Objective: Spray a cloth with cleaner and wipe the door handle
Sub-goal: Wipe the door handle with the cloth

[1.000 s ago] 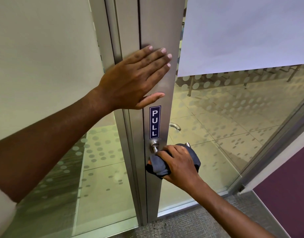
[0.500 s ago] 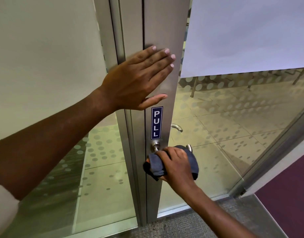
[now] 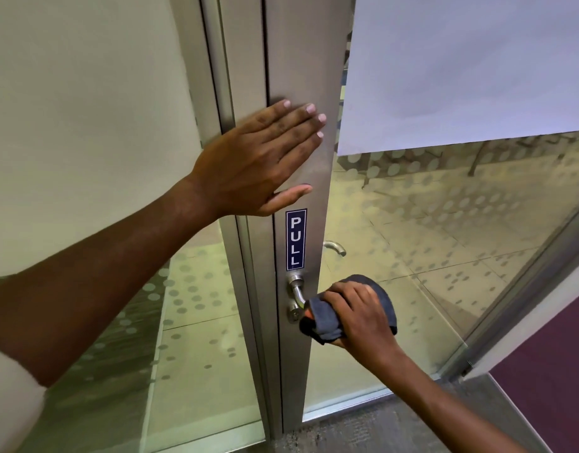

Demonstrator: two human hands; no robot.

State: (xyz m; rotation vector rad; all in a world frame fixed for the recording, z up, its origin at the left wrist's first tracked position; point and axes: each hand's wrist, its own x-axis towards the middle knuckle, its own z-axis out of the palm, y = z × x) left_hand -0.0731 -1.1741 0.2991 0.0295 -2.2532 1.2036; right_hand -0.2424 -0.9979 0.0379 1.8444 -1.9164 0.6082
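Observation:
A silver lever door handle (image 3: 297,290) juts from the metal door frame (image 3: 298,60) below a blue PULL sticker (image 3: 296,239). My right hand (image 3: 363,317) grips a dark grey cloth (image 3: 327,317) wrapped around the outer part of the lever, which it hides. The handle's base and neck are bare, with a round lock cylinder (image 3: 293,310) beneath. My left hand (image 3: 260,160) lies flat on the frame above the sticker, fingers spread, holding nothing. No spray bottle is in sight.
The door is glass (image 3: 445,256) with frosted dots and a white sheet (image 3: 461,67) on its upper part. A second handle (image 3: 335,247) shows through the glass. A pale wall panel (image 3: 85,109) stands left; grey carpet (image 3: 363,433) and a maroon area (image 3: 556,371) lie below right.
My right hand has slid the cloth outward along the lever, away from the frame, uncovering the handle's base and the lock. My left hand stays pressed on the frame.

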